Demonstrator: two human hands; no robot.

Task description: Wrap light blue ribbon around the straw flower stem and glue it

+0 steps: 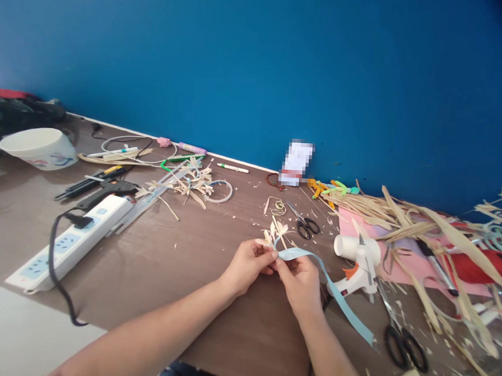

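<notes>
Light-blue ribbon (348,310) runs between two hands above a brown tabletop (187,274), seen in the head view, its loose tail draping over the right wrist side toward a white glue gun (363,272). Thumb and fingers of the left hand (247,264) and right hand (302,283) meet, pinching the ribbon's near end beside a pale petalled piece (280,230); which fingers grip that piece cannot be told. Small black-handled scissors (302,219) lie just beyond; a larger pair (402,333) rests at right, near scattered straw-coloured strips (380,213). At left sit a white power strip (91,224) and a white tub (38,150).
</notes>
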